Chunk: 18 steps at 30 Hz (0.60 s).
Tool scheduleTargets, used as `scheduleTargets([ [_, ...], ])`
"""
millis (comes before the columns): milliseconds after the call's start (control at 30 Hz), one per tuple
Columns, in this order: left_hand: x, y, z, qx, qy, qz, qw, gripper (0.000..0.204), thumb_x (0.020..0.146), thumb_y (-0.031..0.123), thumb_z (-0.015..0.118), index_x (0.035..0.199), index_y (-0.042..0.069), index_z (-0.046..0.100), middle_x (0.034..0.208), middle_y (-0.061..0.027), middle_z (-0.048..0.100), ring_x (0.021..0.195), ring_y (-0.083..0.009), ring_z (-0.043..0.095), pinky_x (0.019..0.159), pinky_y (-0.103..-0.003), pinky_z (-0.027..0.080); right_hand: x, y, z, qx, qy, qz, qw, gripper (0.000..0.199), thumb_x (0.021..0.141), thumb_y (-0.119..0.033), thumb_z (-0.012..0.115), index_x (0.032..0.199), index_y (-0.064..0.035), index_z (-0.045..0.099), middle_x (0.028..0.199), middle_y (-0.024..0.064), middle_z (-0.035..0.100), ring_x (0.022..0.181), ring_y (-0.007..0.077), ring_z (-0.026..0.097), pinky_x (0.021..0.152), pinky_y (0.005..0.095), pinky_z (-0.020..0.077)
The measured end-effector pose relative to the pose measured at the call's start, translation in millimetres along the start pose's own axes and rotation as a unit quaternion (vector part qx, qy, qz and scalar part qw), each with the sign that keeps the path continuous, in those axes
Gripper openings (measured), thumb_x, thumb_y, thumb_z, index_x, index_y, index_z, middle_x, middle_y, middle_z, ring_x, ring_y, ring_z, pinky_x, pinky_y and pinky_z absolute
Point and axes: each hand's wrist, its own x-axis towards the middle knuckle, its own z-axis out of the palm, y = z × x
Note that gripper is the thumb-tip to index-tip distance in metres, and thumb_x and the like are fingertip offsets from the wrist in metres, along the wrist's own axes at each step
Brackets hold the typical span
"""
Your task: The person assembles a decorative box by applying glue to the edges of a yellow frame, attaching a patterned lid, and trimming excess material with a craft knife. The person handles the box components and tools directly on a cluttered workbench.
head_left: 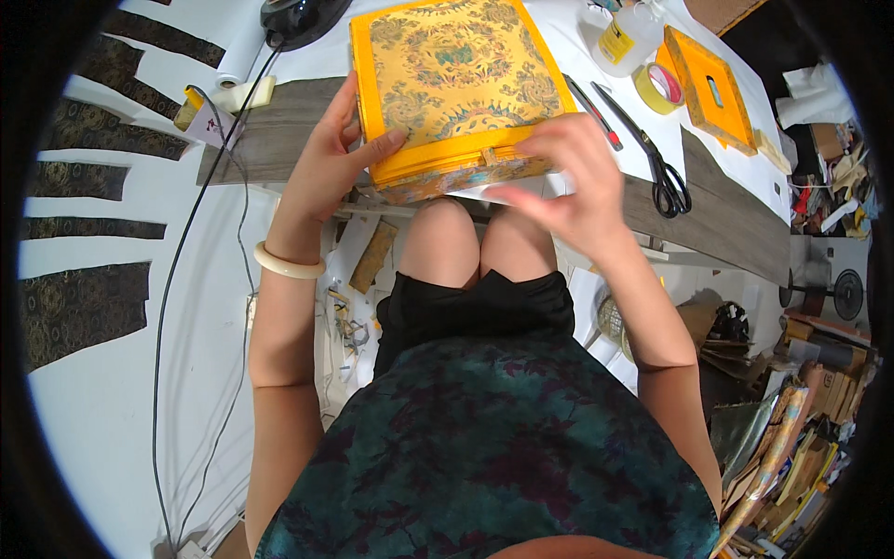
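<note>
So the yellow brocade box (456,84) sits at the near edge of the wooden bench (726,219), dead ahead at 12 o'clock above the person's knees, long axis tilted slightly toward 1 o'clock. The left hand (326,163) clamps its 9 o'clock side, thumb on the lid. The right hand (568,182), fingers bunched, pinches at the small clasp (484,156) on the front edge, so it's nearer.

Blurred with motion: right hand (568,182), fingertips indistinct against the near edge of the yellow brocade box (456,84). Hidden under that hand: the box's near right corner. Cut off beyond the box: black iron (298,19), glue bottle (624,33).
</note>
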Motion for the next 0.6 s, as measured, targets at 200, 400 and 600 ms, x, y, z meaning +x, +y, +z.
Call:
scheduleTargets([
  [200,-6,14,15,0.376,0.001,0.284,0.882,0.070,0.090,0.018,0.079,0.154,0.019,0.050,0.161,-0.0159,0.043,0.156,-0.0398,0.024,0.125,-0.058,0.012,-4,11,22,-0.025,-0.016,-0.046,0.998,0.025,0.071,-0.015,0.086,0.086,-0.0047,0.069,0.092,0.0071,0.065,0.085,0.0277,0.064,0.074,0.0383,0.0523],
  [400,-3,12,19,0.443,-0.097,0.271,0.849,0.043,0.093,0.015,0.073,0.136,0.022,0.069,0.152,-0.0061,0.055,0.150,-0.0461,0.033,0.122,-0.066,0.017,2,14,26,-0.017,-0.005,-0.087,0.996,0.024,0.070,-0.009,0.084,0.087,-0.0029,0.069,0.091,0.0077,0.066,0.081,0.0264,0.065,0.067,0.0369,0.0548],
  [600,-4,12,24,0.486,-0.070,0.286,0.823,0.044,0.093,0.026,0.074,0.136,0.022,0.067,0.148,-0.0056,0.059,0.148,-0.0414,0.039,0.122,-0.063,0.023,5,21,25,-0.018,-0.013,-0.093,0.995,0.025,0.071,-0.012,0.084,0.090,-0.0040,0.070,0.091,0.0062,0.067,0.081,0.0253,0.066,0.066,0.0367,0.0555],
])
